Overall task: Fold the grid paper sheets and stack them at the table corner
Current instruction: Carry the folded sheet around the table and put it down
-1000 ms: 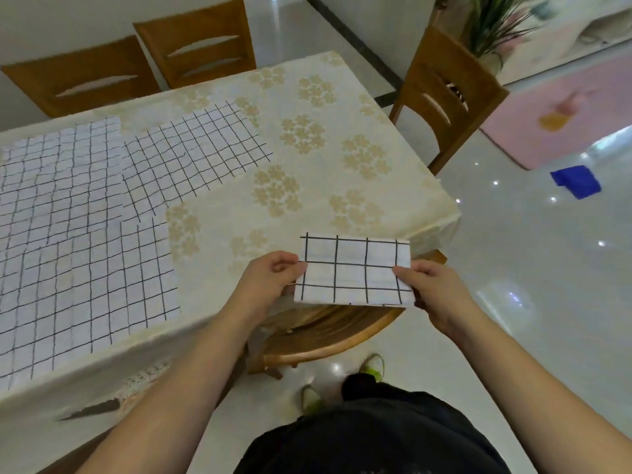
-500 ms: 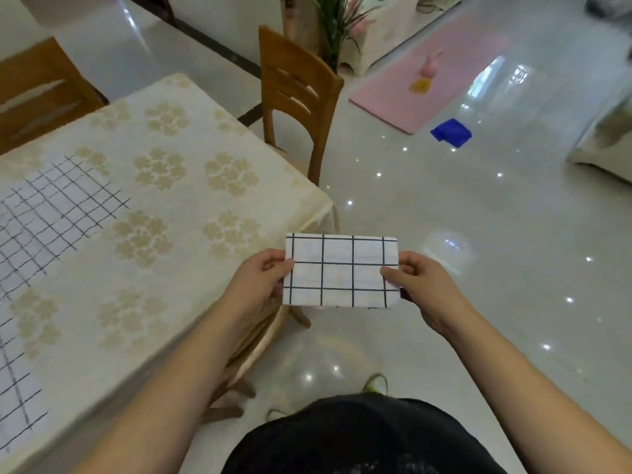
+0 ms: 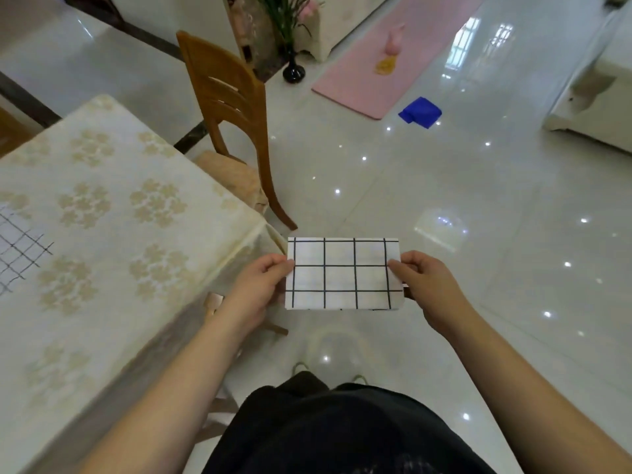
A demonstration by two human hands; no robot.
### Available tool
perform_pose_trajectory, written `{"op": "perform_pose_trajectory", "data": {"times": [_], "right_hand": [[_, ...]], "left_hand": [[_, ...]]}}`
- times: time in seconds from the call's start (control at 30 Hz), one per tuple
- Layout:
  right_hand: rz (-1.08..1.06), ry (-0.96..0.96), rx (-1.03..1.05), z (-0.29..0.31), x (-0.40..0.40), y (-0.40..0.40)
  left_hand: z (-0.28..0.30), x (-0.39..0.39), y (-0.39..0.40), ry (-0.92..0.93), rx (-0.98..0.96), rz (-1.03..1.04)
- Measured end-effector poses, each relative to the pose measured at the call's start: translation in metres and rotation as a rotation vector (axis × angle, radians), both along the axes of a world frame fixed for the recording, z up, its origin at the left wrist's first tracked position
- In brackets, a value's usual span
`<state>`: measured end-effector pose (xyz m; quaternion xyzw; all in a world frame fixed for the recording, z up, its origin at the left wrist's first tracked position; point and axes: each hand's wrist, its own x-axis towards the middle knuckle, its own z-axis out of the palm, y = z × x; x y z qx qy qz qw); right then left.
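Folded grid sheet (image 3: 342, 273) was held in the air past the bench (image 3: 113, 200) corner, over the floor, not yet set down. Left hand (image 3: 254, 289) pinched its left edge, right hand (image 3: 425, 285) pinched its right edge. Folding of this sheet looked done; stacking remained. At least one unfolded grid sheet (image 3: 17, 248) lay flat on the bench at left, so more remained.
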<state>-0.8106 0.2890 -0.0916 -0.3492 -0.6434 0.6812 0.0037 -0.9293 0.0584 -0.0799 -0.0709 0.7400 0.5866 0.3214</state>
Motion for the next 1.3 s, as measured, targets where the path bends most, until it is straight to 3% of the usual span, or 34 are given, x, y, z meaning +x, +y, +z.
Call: {"op": "perform_pose_trajectory", "data": {"times": [0.47, 0.7, 0.83, 1.3], "right_hand": [[-0.013, -0.067, -0.075, -0.006, -0.125, 0.057], [-0.009, -0.065, -0.026, 0.001, -0.203, 0.082], [-0.005, -0.078, -0.031, 0.001, -0.238, 0.102], [0.101, -0.097, 0.047, -0.018, -0.394, 0.244]], "left_hand": [[-0.026, -0.12, 0.063, -0.146, 0.092, 0.069], [-0.03, -0.196, 0.082, 0.029, -0.026, -0.022], [-0.03, -0.231, 0.103, 0.035, -0.017, 0.009], [-0.034, -0.367, 0.231, -0.11, -0.008, 0.04]]}}
